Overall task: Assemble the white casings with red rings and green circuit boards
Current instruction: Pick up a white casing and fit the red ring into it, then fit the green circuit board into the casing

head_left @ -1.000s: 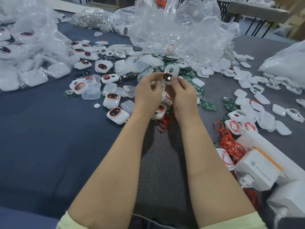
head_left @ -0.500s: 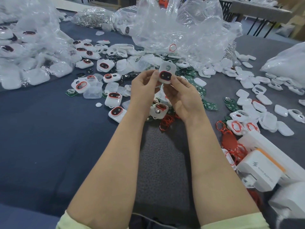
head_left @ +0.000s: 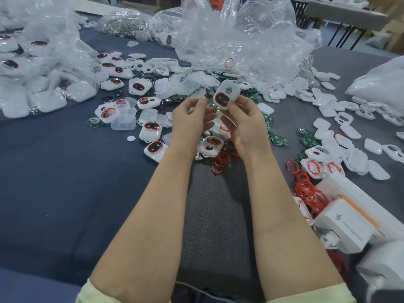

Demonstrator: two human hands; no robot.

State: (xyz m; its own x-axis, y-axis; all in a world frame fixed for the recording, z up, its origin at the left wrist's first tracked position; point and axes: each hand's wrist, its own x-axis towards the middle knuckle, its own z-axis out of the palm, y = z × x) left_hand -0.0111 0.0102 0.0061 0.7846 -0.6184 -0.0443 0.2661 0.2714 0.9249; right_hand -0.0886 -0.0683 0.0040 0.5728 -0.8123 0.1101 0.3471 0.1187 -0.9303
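My right hand [head_left: 247,125] grips a white casing [head_left: 225,95] with a red ring around a dark oval window, held upright above the table. My left hand [head_left: 191,121] hovers just left of it with loosely curled fingers, apart from the casing and holding nothing I can see. Under my hands lie another ringed casing [head_left: 211,146] and a small heap of loose red rings [head_left: 220,160]. Green circuit boards [head_left: 278,138] are scattered to the right of my right wrist. More red rings [head_left: 306,189] pile up at the right.
Finished casings [head_left: 153,147] lie spread to the left on the dark blue cloth [head_left: 54,182]. Bare white shells [head_left: 349,132] cover the right side. Crumpled clear plastic bags [head_left: 240,40] fill the back and the far left. White boxes [head_left: 349,226] stand at the near right.
Both hands held the casing before; my left hand has let go and drawn slightly left. My right hand has raised the casing and tilted it.
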